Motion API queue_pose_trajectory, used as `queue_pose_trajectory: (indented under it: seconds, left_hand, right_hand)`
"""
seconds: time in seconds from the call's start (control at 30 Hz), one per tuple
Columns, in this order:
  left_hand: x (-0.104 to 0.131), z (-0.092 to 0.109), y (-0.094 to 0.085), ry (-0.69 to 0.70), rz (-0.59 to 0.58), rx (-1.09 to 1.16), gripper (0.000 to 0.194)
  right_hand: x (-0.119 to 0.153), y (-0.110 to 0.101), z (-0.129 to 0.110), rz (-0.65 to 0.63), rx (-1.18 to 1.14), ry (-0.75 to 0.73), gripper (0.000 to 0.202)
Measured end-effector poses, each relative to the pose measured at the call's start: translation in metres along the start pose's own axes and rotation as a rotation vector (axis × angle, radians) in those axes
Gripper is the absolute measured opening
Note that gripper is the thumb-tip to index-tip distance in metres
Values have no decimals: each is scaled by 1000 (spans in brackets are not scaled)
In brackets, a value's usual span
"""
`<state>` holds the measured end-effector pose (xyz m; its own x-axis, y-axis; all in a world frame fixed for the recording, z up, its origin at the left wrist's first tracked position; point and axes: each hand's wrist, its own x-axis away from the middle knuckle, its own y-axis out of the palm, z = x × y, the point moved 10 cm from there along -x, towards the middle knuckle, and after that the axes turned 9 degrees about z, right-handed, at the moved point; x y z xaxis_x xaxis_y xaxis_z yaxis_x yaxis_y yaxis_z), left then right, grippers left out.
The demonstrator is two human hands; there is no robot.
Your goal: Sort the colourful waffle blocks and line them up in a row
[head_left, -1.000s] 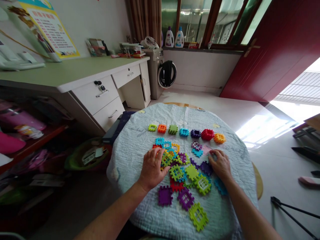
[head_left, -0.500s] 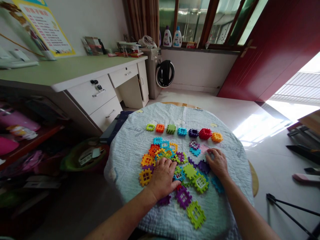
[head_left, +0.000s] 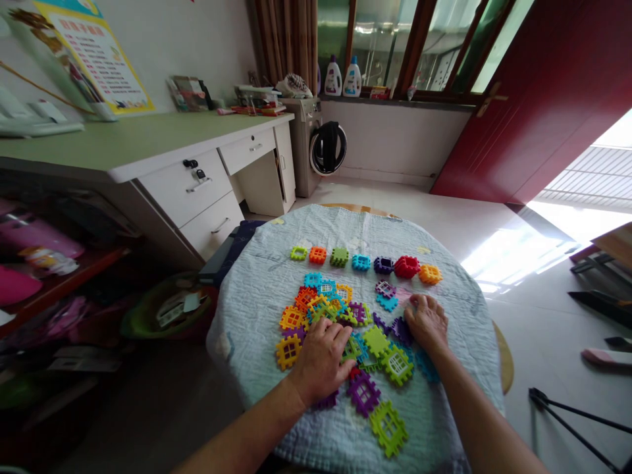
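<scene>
My left hand (head_left: 322, 361) lies over a pile of notched plastic building tiles, fingers spread and thumb apart. A green window tile (head_left: 351, 349) shows between its thumb and index finger; whether they pinch it I cannot tell. Yellow window tiles (head_left: 288, 351) lie left of that hand, and a purple window tile (head_left: 364, 394) lies in front of another green window tile (head_left: 388, 428). My right hand (head_left: 428, 324) rests on the cloth at the pile's right side, fingers loosely bent and apart, beside a dark purple tile (head_left: 402, 330). Blue tiles (head_left: 426, 365) lie partly under its wrist.
Along the far side runs a row of colour-sorted stacks, among them a red stack (head_left: 407, 266) and an orange stack (head_left: 317, 255). A pale quilted cloth (head_left: 257, 276) covers the round table. A desk (head_left: 172, 141) stands left; a black tripod leg (head_left: 567, 408) is right.
My left hand has shifted slightly, and a green window tile now shows by its thumb where a blue one with a white window was visible. My right hand has barely moved.
</scene>
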<state>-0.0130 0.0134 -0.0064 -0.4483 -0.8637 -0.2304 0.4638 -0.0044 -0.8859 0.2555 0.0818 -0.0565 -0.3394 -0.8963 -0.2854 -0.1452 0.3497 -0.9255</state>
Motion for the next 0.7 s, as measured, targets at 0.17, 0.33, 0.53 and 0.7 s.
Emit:
queue_pose_trajectory:
  seconds: [0.17, 0.33, 0.53, 0.7]
  left_hand:
    - [7, 0, 1, 23, -18, 0, 53]
    - [9, -1, -11, 4, 72, 18, 53]
    - [1, -29, -34, -168, 279, -137, 53]
    - [-6, -36, -26, -158, 257, -226, 65]
  right_hand:
    - [1, 3, 0, -39, 56, 100, 33]
    - [2, 2, -4, -62, 65, 128, 34]
    - [2, -1, -4, -65, 65, 133, 34]
    - [2, -2, -6, -57, 65, 125, 34]
